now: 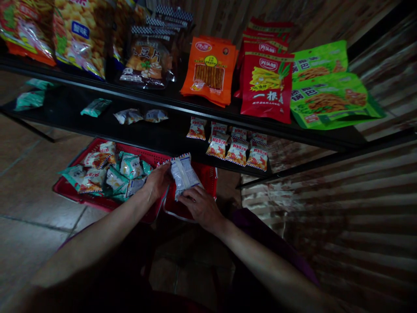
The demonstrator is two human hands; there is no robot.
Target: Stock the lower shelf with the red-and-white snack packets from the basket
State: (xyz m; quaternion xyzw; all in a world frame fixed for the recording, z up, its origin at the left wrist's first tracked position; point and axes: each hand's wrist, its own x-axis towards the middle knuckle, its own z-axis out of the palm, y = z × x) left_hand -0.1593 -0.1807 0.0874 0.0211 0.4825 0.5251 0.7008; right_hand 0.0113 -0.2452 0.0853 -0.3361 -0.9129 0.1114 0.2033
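Note:
A small white snack packet (185,174), its printed back and seam facing up, is held between both hands over the red basket (208,176). My left hand (158,179) grips its upper left edge. The fingers of my right hand (202,206) are closed on its lower edge. To the left, the basket's other part (65,191) holds several teal packets (130,166) and several white and orange packets (92,180). On the lower shelf (169,137), several white and orange packets (236,151) stand in short rows.
The upper black shelf (156,101) carries large yellow bags (81,34), brown bags (146,61), orange packs (210,71), red packs (267,87) and green packs (332,100). A metal shelf leg (29,126) stands left; a striped curtain (325,208) hangs right.

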